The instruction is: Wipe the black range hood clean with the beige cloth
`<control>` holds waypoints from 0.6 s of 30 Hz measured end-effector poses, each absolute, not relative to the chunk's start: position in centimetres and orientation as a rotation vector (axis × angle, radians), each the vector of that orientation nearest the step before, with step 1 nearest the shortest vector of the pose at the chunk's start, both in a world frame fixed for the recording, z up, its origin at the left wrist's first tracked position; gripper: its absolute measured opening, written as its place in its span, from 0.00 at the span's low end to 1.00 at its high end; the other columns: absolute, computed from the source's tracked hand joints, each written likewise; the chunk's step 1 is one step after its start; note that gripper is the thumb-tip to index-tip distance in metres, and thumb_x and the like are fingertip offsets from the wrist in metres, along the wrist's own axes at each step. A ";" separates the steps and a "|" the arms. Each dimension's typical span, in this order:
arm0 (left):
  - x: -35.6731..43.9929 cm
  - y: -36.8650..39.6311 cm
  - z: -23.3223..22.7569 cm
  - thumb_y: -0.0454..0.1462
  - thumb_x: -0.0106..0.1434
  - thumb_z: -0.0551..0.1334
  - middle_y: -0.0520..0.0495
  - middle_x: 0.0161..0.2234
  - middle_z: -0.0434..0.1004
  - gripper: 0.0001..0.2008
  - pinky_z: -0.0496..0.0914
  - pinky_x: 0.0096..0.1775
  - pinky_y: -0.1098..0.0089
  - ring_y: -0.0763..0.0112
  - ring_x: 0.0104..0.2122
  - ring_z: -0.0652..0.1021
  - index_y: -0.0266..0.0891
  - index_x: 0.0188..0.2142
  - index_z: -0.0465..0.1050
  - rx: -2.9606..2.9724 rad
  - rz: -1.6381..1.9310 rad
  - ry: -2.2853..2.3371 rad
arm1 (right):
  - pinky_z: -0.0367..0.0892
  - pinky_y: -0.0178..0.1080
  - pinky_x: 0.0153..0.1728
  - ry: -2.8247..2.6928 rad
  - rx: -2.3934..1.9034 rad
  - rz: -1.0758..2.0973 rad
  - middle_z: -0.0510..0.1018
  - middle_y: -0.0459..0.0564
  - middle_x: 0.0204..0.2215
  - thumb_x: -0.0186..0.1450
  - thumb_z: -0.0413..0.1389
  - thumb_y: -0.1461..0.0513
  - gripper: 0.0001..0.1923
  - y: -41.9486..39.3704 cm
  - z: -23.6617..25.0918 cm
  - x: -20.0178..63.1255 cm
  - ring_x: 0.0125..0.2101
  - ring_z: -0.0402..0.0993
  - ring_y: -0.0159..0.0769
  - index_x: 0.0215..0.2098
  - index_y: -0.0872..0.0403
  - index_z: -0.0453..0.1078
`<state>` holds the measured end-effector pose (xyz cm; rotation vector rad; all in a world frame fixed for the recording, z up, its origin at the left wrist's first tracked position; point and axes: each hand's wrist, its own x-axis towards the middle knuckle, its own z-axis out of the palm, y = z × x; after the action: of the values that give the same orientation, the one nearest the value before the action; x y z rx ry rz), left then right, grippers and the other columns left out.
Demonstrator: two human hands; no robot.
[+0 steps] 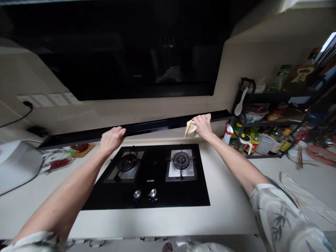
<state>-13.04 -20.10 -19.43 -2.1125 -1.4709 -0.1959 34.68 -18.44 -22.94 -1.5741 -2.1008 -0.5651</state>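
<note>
A long, narrow black panel [147, 126] with a raised rim spans the space behind the gas hob [154, 196], its right end higher than its left. My left hand [112, 138] is closed round its front edge, left of the middle. Pressed against the panel's right part is a cream cloth [191, 128], gripped in my right hand [203, 125]. My right fingertips are partly hidden by the cloth. Above hangs the black range hood [157, 84], apart from the panel.
At right stands a black rack [273, 123] with bottles and jars, plus a white spray bottle [228, 133]. A white rounded appliance [18, 164] and packaged food [59, 163] are at left. Another cloth [301, 196] lies on the white counter [225, 185]. Sockets [43, 100] line the wall.
</note>
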 end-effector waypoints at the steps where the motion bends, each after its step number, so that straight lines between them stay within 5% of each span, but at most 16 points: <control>1: -13.8 -19.9 -19.3 0.33 0.78 0.54 0.44 0.42 0.74 0.10 0.57 0.34 0.72 0.62 0.45 0.73 0.35 0.42 0.73 -2.117 -0.212 -1.475 | 0.50 0.46 0.52 -2.083 -1.613 -0.526 0.76 0.58 0.48 0.74 0.48 0.69 0.14 -18.0 -23.2 35.3 0.51 0.62 0.47 0.50 0.55 0.73; 8: -16.9 -16.9 -21.3 0.33 0.76 0.54 0.46 0.36 0.67 0.11 0.47 0.31 0.72 0.65 0.40 0.68 0.36 0.36 0.69 -2.150 -0.340 -1.616 | 0.53 0.45 0.55 -2.113 -1.470 -0.448 0.73 0.58 0.43 0.68 0.47 0.70 0.17 -15.1 -24.9 35.8 0.48 0.62 0.45 0.49 0.55 0.74; 14: -19.4 -15.7 -25.6 0.36 0.76 0.51 0.45 0.38 0.70 0.11 0.49 0.31 0.71 0.64 0.41 0.71 0.38 0.37 0.68 -2.231 -0.291 -1.581 | 0.63 0.45 0.55 -1.886 -1.500 -0.314 0.77 0.56 0.40 0.68 0.52 0.62 0.14 -15.3 -24.8 36.7 0.46 0.67 0.44 0.46 0.56 0.77; 18: -22.7 -15.4 -28.6 0.38 0.75 0.49 0.44 0.36 0.71 0.12 0.53 0.33 0.72 0.61 0.39 0.72 0.41 0.34 0.65 -2.280 -0.331 -1.603 | 0.70 0.47 0.52 -1.638 -1.568 -0.374 0.79 0.61 0.47 0.75 0.46 0.56 0.22 -17.6 -23.0 41.5 0.47 0.72 0.46 0.56 0.59 0.73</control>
<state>-22.67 -15.43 -28.62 -2.2798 -1.6028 -0.3314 41.47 -17.63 -22.96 -1.5681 -1.6380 -0.3744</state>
